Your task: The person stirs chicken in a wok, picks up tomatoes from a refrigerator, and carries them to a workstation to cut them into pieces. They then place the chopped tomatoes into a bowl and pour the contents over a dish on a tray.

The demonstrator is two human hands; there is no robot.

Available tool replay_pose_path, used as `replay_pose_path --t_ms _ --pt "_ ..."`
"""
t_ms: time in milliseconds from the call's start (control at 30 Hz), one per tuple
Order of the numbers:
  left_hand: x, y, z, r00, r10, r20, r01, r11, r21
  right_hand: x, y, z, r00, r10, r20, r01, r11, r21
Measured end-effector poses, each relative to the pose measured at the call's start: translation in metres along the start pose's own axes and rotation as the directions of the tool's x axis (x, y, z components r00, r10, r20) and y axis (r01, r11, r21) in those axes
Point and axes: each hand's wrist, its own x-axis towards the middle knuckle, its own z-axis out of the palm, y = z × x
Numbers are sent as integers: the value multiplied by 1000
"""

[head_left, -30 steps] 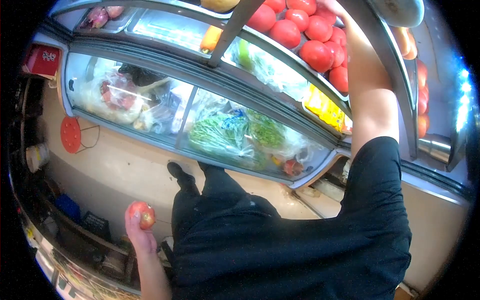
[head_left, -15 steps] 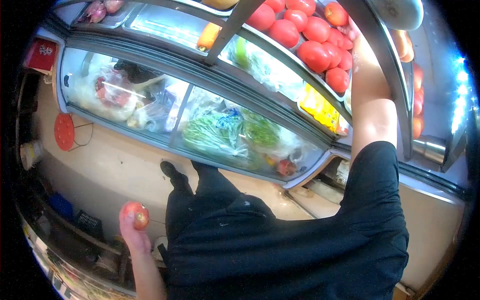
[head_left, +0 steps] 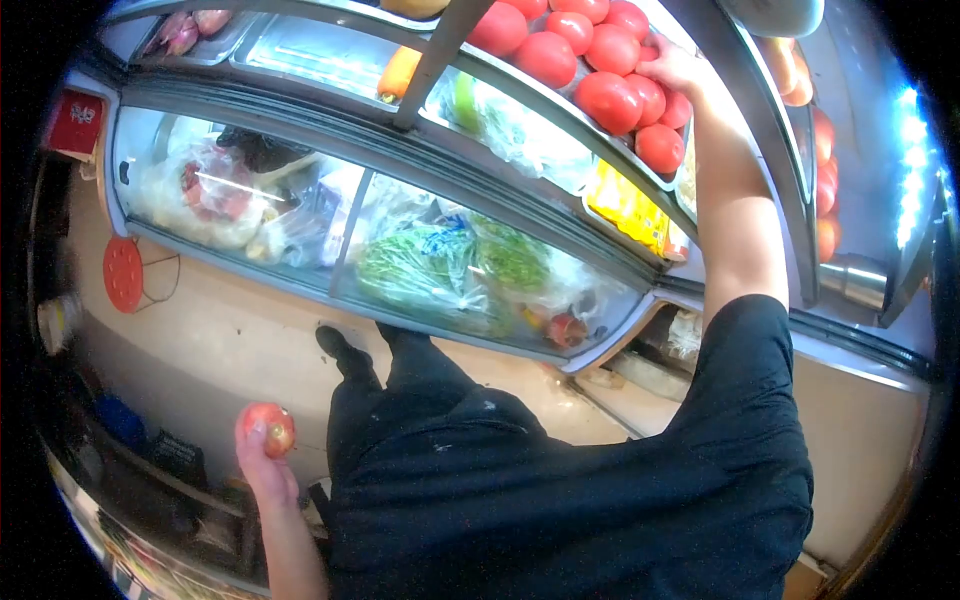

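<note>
My left hand (head_left: 265, 465) is closed around a red tomato (head_left: 272, 430), held low over the floor at the left. Up at the right, my right hand (head_left: 675, 68) reaches into a metal tray of red tomatoes (head_left: 608, 103). Its fingers are spread and touch the tomatoes at the tray's right side. Part of the fruit beneath that hand is hidden, and I see nothing lifted in it.
Below the trays, a glass-fronted case holds bagged greens (head_left: 430, 265) and other bagged food. A yellow packet (head_left: 625, 210) lies near my right forearm. Metal shelf bars (head_left: 440, 60) cross the display. A red stool (head_left: 123, 275) stands at the left.
My right hand has moved left, from the tray's right edge onto the tomatoes, and its fingers show now. The left hand keeps its tomato in nearly the same place.
</note>
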Motion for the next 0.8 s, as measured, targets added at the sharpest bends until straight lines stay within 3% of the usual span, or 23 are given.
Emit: replay_pose_path --t_ms 67,100,133,200,233,267,433,467,500,533,567,600,633,667,733,767,800 --pt "-1 2 3 1000 13 12 -13 1000 12 7 4 -5 969 140 205 -169 977 127" --pt "-1 3 4 999 25 21 -25 999 19 19 35 4 948 183 260 -258 921 292" --pt "-2 4 3 999 23 23 -24 1000 17 19 65 13 948 184 260 -258 922 289" --pt "-1 4 2 998 32 50 -31 999 -4 20 103 25 973 201 -113 -78 748 660" --pt "0 2 0 998 30 47 -30 1000 -10 10 96 20 965 245 -88 -76 587 806" --pt "0 0 -2 999 19 40 -19 1000 -11 0 90 15 967 240 -87 -74 590 804" --pt "1 -4 -6 1000 -3 19 3 1000 1 -33 44 -27 980 -197 -34 148 604 783" --pt "0 -4 -6 1000 -6 13 6 1000 -4 -18 26 -31 980 -198 -33 148 604 783" --pt "0 -4 -5 1000 -8 7 8 1000 -9 5 -6 -32 911 341 231 -404 630 664" --pt "0 -5 -6 1000 -9 7 9 1000 -9 17 -22 -32 515 777 361 -834 358 420" --pt "1 -7 -7 1000 -3 10 3 1000 -5 11 -3 -22 514 778 362 -835 357 419" --pt "2 -8 -7 1000 4 15 -4 1000 -1 -2 28 -6 755 626 193 -640 641 423" --pt "3 -8 -6 1000 5 16 -5 1000 -1 -9 46 3 921 389 30 -372 852 368" --pt "3 -8 -6 1000 3 11 -3 1000 4 -9 44 3 921 390 30 -373 852 368" --pt "4 -10 -6 1000 1 9 -1 1000 9 -16 28 1 951 305 -56 -303 952 44" --pt "4 -11 -6 1000 4 11 -4 1000 15 -24 19 -5 950 306 -57 -304 952 44" --pt "5 -11 -6 1000 7 13 -7 1000 21 -34 5 -15 954 300 -10 -294 941 165"
